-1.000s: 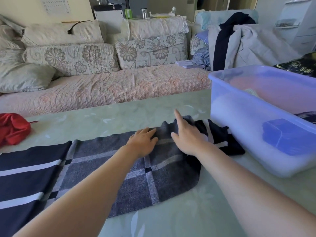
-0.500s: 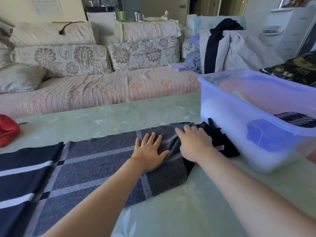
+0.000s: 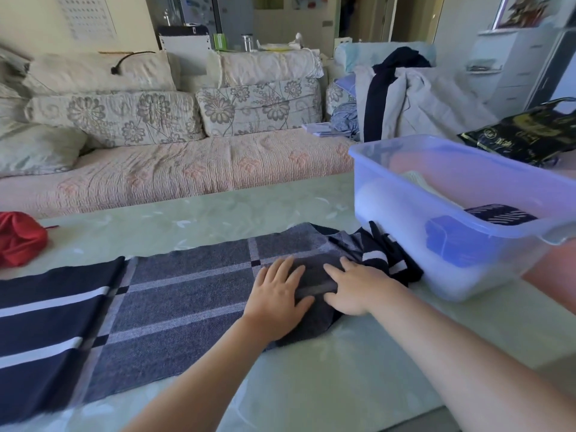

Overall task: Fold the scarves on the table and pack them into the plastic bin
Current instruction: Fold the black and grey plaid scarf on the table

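A long grey-blue plaid scarf [image 3: 174, 294] with a navy, white-striped end lies spread across the green table [image 3: 311, 385]. Its right end is bunched in dark folds against the plastic bin [image 3: 405, 194]. My left hand [image 3: 277, 294] lies flat on the scarf with fingers spread. My right hand [image 3: 355, 291] rests on the cloth just to the right of it, fingers stretched toward the left hand. A ridge of fabric sits between the two hands. The translucent blue bin holds a navy patterned cloth [image 3: 498, 215] and pale folded items.
A red cloth [image 3: 18, 238] lies at the table's far left edge. Behind the table runs a sofa [image 3: 187, 169] with floral cushions and a pile of clothes [image 3: 405, 98]. A black bag [image 3: 523, 135] sits beyond the bin.
Both hands slid back toward me along the scarf and came closer together. The right hand's fingers, curled over the bunched end before, now lie flatter. The camera tilted down slightly.
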The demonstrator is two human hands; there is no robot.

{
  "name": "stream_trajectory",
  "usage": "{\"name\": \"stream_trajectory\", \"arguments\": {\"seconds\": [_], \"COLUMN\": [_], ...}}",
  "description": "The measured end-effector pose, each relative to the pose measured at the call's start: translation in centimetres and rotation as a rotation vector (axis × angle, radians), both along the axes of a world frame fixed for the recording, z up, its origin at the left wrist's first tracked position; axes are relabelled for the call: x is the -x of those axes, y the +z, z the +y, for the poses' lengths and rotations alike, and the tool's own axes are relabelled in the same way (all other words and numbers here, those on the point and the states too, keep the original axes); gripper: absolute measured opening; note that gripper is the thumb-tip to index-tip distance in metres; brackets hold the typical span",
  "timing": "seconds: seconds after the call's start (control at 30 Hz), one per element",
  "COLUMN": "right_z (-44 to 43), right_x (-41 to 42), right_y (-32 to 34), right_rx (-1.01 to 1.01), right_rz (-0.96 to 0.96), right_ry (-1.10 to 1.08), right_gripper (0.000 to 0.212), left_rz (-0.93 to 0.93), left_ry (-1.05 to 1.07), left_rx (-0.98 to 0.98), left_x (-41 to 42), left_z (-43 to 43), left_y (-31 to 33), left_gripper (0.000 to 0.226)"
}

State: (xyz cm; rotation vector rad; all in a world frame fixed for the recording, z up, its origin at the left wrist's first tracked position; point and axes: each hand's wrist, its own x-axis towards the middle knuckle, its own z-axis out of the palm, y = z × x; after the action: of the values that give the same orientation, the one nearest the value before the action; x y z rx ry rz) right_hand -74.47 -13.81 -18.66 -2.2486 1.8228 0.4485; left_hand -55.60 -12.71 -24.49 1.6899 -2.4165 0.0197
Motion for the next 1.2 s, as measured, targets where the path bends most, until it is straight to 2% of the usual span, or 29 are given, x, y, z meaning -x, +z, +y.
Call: {"name": "stream_trajectory", "arguments": {"seconds": [0.1,0.2,0.27,0.33,0.4,0.47,0.53,0.6,0.67,0.87,1.07,1.2], "right_z": [1.1,1.5,1.1,0.6,0.2,0.0,-0.3,-0.6,-1.1,-1.2,0.9,2.9], "right_x": [0.1,-0.7,-1.4,-2.3,-3.6,-4.8,-5.6,-5.9,-6.0,-9.9,-19.2,-26.3], "right_y": [0.8,1.1,0.7,0.0,-0.7,-1.5,-2.4,-2.9,-2.8,-0.4,1.3,1.8], "right_rx": [0.027,0.198,0.316,0.358,0.323,0.256,0.186,0.167,0.209,0.262,0.208,0.156], "right_rz": [0.072,0.035,-0.03,-0.092,-0.166,-0.202,-0.214,-0.194,-0.161,-0.05,-0.266,-0.324], "right_ry": [-0.015,0.06,0.126,0.202,0.251,0.279,0.274,0.257,0.229,0.152,0.296,0.451], "right_gripper": [0.07,0.057,0.05,0.05,0.058,0.065,0.068,0.067,0.066,0.062,0.054,0.052], "left_rz": [-0.044,-0.053,-0.017,0.021,0.024,0.017,0.036,0.117,0.195,0.16,0.152,0.158], "left_ry": [-0.001,-0.049,-0.069,-0.001,0.151,0.245,0.22,0.168,0.148,0.195,0.356,0.462], "left_rx": [-0.179,-0.234,-0.182,-0.013,0.058,-0.043,-0.167,-0.208,-0.185,-0.051,-0.02,-0.034], "left_x": [1.0,1.4,1.1,0.1,-1.5,-3.0,-4.0,-4.9,-5.9,-11.7,-21.1,-28.6], "left_z": [0.7,1.4,1.8,1.9,2.2,2.5,2.6,2.4,2.2,3.6,6.6,9.5], "left_y": [0.0,0.5,0.8,1.3,1.4,1.0,0.4,0.6,1.4,3.6,4.5,4.8], "left_gripper": [0.076,0.078,0.07,0.056,0.054,0.062,0.066,0.063,0.058,0.048,0.046,0.046]}}
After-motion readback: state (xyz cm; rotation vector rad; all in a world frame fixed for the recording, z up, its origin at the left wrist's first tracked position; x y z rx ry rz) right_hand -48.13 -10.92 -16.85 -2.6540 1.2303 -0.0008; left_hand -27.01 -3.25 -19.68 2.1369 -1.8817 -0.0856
